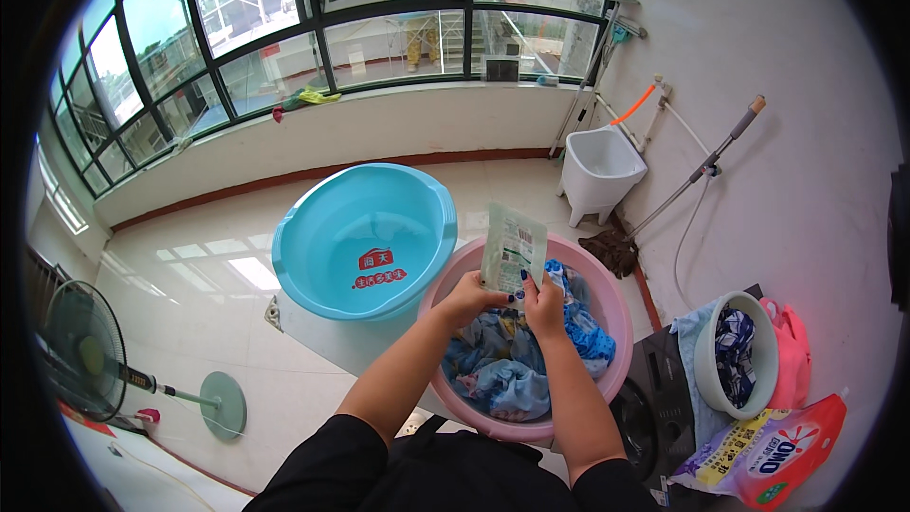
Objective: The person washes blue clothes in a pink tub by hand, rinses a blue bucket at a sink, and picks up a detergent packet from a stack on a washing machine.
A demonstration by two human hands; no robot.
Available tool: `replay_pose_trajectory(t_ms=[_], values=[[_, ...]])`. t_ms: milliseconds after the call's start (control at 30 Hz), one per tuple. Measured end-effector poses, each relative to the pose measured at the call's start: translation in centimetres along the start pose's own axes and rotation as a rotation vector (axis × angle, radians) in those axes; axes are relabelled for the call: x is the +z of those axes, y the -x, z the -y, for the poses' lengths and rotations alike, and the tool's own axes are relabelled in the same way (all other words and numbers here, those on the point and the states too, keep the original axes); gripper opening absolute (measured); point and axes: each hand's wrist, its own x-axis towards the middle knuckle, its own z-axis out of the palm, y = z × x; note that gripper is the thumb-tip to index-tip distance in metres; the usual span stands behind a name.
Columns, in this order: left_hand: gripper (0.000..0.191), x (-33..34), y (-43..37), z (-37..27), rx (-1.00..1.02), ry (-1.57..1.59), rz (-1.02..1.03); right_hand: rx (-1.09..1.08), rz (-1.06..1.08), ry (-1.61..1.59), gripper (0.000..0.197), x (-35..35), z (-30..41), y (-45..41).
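Note:
Both my hands hold a pale green plastic packet (513, 242) upright over a pink basin. My left hand (475, 301) grips its lower left corner, and my right hand (542, 304) pinches the lower right edge. Small print and a barcode cover the packet's near face. Beneath my hands, the pink basin (620, 341) holds a heap of wet-looking blue clothes (508, 384), with a bright blue patterned cloth (586, 327) at the right. Beyond my left hand, a large light blue plastic basin (341, 220) stands on a white table (320, 341); red printing marks its bottom.
At right, a dark washing machine (657, 377) carries a bowl (764, 370) of dark cloth and a detergent bag (771, 451). A mop (611, 249) leans by a white mop sink (604, 171). A fan (89, 355) stands left. Outside the window is a person (424, 35).

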Motion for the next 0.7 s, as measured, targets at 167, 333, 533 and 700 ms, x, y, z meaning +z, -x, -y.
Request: replay_pose_trajectory(t_ms=[167,333,533,700], values=[[0.028,-0.4,-0.7,0.4,0.138,-0.055,-0.038,0.045,0.013,0.040,0.019,-0.1,-0.5,-0.2],[0.028,-0.5,-1.1,0.3,0.095,-0.095,-0.116,0.021,-0.028,0.091,0.020,-0.1,-1.1,-0.4],[0.022,-1.2,-1.8,1.2,0.107,-0.006,-0.184,0.019,-0.058,0.087,0.020,-0.6,-0.2,-0.6],[0.017,-1.6,-1.8,0.8,0.159,-0.017,-0.362,-0.008,-0.166,0.140,0.018,-2.0,-1.5,-1.2]])
